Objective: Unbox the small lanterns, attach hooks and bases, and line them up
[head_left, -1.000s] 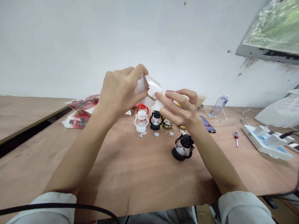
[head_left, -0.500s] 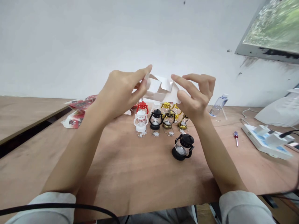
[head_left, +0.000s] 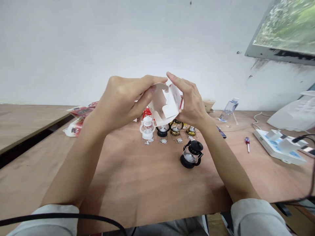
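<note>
Both my hands hold a small cardboard box [head_left: 158, 101] up above the table, its white inside and loose flaps facing me. My left hand [head_left: 130, 98] pinches the box's left edge between thumb and fingers. My right hand [head_left: 189, 100] is wrapped round its right side, the fingertips at the top edge. Below stands a black lantern [head_left: 192, 154] with a clear globe, apart from the others. Behind it are a white lantern [head_left: 147, 128], a red lantern [head_left: 147, 113] and several black and bronze ones, partly hidden by the box and my right hand.
Red and white packaging [head_left: 78, 119] lies at the left, beside a dark gap in the table. To the right are a clear bottle [head_left: 228, 109], a screwdriver [head_left: 247, 144], a phone [head_left: 221, 132] and a power strip [head_left: 278, 147] with plugs. A black cable [head_left: 73, 216] crosses the lower left.
The box has turned so its opening faces me and sits slightly lower. My right hand has moved left, from pinching a flap to wrapping round the side.
</note>
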The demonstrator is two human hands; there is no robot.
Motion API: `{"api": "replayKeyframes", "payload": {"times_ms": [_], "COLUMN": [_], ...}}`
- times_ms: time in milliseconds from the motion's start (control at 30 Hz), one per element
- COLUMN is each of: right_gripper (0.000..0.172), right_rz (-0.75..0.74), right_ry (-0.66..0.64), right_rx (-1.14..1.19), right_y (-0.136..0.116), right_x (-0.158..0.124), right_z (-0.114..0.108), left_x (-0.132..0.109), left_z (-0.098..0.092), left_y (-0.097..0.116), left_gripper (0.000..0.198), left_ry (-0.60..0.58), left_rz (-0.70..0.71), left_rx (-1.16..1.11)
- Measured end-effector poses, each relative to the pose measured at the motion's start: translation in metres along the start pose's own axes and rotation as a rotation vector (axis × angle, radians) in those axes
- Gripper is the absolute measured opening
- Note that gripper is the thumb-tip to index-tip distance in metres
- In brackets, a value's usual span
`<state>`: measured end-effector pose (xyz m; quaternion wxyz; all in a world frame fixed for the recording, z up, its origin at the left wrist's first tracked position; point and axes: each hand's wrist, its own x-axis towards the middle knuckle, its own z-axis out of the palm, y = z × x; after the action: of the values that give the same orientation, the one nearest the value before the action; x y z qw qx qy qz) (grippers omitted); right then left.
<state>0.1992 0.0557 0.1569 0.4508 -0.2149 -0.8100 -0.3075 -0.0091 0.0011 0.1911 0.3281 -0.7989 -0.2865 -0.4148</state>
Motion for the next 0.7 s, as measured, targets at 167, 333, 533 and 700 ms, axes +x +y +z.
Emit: {"api": "replayKeyframes", "payload": {"times_ms": [167, 333, 533, 700], "right_gripper": [0.035, 0.025, 0.027, 0.028], "right_rz": [-0.033, -0.075, -0.086, -0.061], "right_ry": [0.066, 0.076, 0.057, 0.000], "right_rx": [-0.034, -0.075, -0.139, -0.127], "right_y": [0.007, 0.012, 0.010, 0.005], "right_x": [-0.002, -0.009, -0.009, -0.005], "right_z": [0.006, 0.003, 0.000, -0.002], "left_x": [0.000, 0.001, 0.001, 0.002], "left_z": [-0.002, -0.002, -0.001, 0.008], "left_y": [-0.002, -0.006, -0.008, -0.017], "left_gripper": [0.034, 0.035, 0.023, 0.028], "left_ry": [-0.016, -0.083, -0.168, 0.020], "left_rz": [0.042, 0.060, 0.092, 0.144], "left_rx": [-0.035, -0.145, -0.148, 0.032]}}
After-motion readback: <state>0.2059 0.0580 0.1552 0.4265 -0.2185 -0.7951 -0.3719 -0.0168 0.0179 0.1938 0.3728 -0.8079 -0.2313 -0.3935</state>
